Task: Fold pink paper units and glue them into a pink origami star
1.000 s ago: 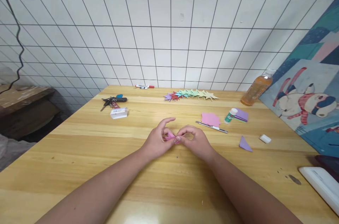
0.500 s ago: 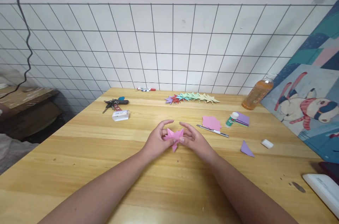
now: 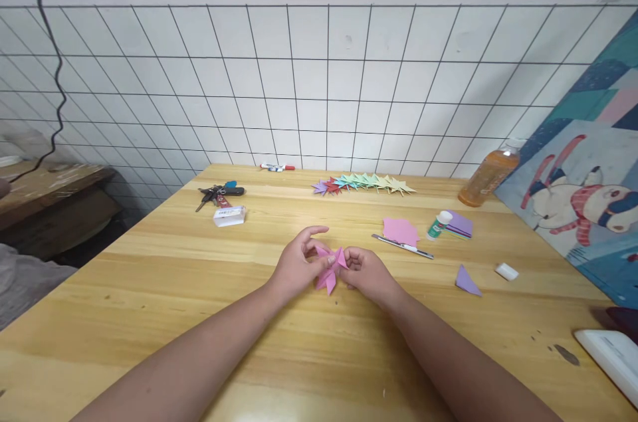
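A pink folded paper piece (image 3: 327,279) with several pointed flaps is held between my two hands above the middle of the table. My left hand (image 3: 300,261) pinches it from the left, thumb on its front and index finger raised clear of the paper. From the right, my right hand (image 3: 367,272) grips a flap with thumb and curled fingers. The fingers hide part of the paper's right side. Beyond my right hand lie a pink paper stack (image 3: 401,231) and a slim utility knife (image 3: 403,246).
A row of colourful folded paper leaves (image 3: 363,183) lies near the tiled wall. To the right are a glue stick (image 3: 439,225), purple paper sheets (image 3: 459,223), a purple triangle (image 3: 467,281), an eraser (image 3: 507,271) and a bottle (image 3: 488,176). Keys (image 3: 219,193) and a small box (image 3: 230,216) sit left.
My right hand has curled its fingers in and closed on the paper's right side. The pink paper has turned slightly, with its lower flaps showing more. My left hand keeps its pinch.
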Demonstrator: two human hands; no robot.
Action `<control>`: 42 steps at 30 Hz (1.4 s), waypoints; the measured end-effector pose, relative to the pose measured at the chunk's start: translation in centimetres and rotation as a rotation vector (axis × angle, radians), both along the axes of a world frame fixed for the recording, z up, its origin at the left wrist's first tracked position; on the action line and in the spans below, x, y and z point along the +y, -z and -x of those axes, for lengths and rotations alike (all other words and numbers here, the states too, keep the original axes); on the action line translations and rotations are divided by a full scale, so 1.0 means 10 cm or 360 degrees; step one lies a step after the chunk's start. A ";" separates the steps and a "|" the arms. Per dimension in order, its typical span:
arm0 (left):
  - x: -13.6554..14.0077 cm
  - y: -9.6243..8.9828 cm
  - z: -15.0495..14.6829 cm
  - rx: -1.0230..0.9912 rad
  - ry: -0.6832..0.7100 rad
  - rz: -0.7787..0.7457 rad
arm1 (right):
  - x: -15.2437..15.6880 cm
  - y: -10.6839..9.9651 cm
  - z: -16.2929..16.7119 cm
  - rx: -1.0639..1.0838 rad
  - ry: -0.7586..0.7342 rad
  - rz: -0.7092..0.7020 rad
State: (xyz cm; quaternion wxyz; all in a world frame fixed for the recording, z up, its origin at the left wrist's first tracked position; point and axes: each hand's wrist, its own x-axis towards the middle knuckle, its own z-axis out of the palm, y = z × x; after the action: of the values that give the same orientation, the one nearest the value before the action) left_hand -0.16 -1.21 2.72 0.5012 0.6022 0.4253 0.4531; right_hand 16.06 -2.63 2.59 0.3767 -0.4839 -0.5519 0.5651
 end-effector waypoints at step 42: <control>0.20 0.10 0.13 0.0541 -0.0323 -0.0439 | 0.14 0.14 -0.24 -0.0474 0.0229 0.0077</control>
State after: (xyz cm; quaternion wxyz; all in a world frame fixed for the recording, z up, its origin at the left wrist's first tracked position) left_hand -1.48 0.77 1.73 0.2872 0.6868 0.4960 0.4471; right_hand 18.46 -1.27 1.18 0.3185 -0.6096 -0.5517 0.4718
